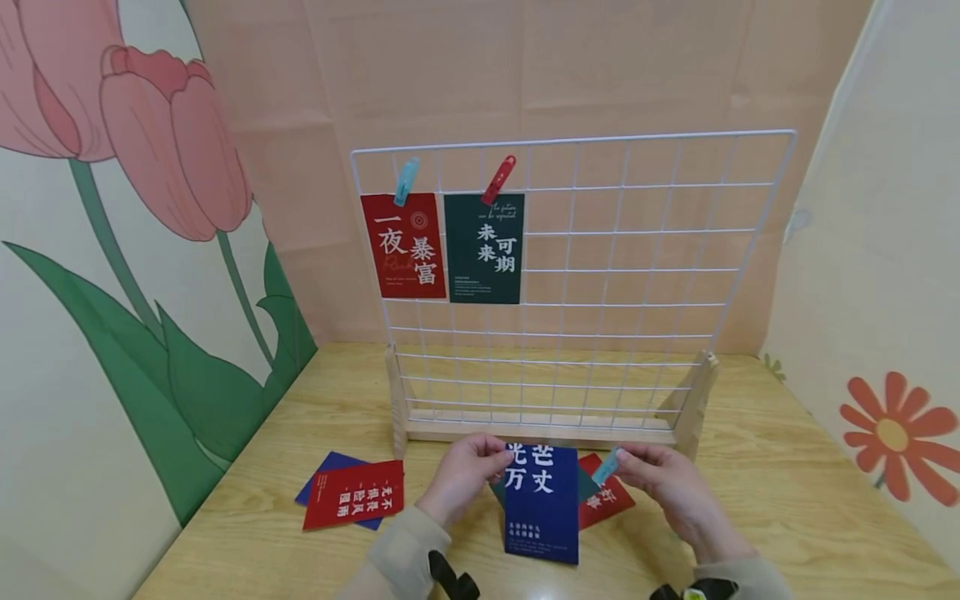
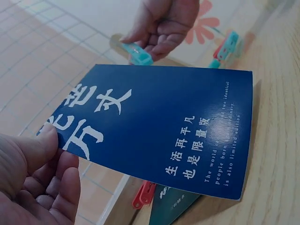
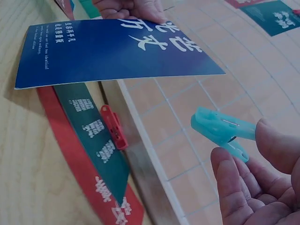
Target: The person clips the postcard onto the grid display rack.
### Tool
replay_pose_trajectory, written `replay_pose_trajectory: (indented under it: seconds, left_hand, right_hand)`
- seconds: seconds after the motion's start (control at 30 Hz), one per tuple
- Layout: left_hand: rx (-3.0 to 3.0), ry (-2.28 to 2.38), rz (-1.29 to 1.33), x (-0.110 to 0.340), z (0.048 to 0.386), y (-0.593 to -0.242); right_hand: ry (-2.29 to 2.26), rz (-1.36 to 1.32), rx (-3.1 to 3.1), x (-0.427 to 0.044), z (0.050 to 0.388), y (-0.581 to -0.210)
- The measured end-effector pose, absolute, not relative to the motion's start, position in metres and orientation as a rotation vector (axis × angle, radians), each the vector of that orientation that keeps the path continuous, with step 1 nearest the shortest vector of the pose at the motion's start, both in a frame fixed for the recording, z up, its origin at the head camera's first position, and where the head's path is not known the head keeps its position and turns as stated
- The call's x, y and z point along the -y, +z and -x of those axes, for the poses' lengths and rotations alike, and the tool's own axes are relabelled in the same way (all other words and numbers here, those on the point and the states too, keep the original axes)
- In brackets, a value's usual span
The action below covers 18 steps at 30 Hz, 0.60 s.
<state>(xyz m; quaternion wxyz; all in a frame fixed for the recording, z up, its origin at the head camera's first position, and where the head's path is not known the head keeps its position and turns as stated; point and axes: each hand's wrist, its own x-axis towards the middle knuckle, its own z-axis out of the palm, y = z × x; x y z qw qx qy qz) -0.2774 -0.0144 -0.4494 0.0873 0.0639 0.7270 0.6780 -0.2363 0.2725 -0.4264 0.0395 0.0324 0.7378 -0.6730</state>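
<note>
My left hand (image 1: pixel 467 477) pinches a dark blue card (image 1: pixel 542 512) with white characters by its upper left edge. The card is tilted in the air above the table, and the thumb lies on its printed face in the left wrist view. To its right, my right hand (image 1: pixel 671 492) holds a turquoise clothespin (image 3: pixel 222 131) between thumb and fingers, apart from the card. Below the blue card, a green card (image 3: pixel 93 122) overlaps a red card (image 3: pixel 65 131) on the table, both partly hidden.
A white wire grid (image 1: pixel 622 250) stands in a wooden base (image 1: pixel 540 429). On it hang a red card (image 1: pixel 405 250) under a blue clothespin (image 1: pixel 406 181) and a green card (image 1: pixel 483 258) under a red one (image 1: pixel 498 179). More cards (image 1: pixel 354 496) lie left. A red clothespin (image 3: pixel 114 127) lies by the base.
</note>
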Motion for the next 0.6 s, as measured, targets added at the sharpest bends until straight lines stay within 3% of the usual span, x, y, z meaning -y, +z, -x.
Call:
replay_pose_trajectory:
  seconds: [0.6]
  left_hand:
    - [-2.192,2.037,-0.293,0.018,0.276,-0.421]
  right_hand:
    - [-2.003,-0.045,-2.378,-0.268,0.233,-0.395]
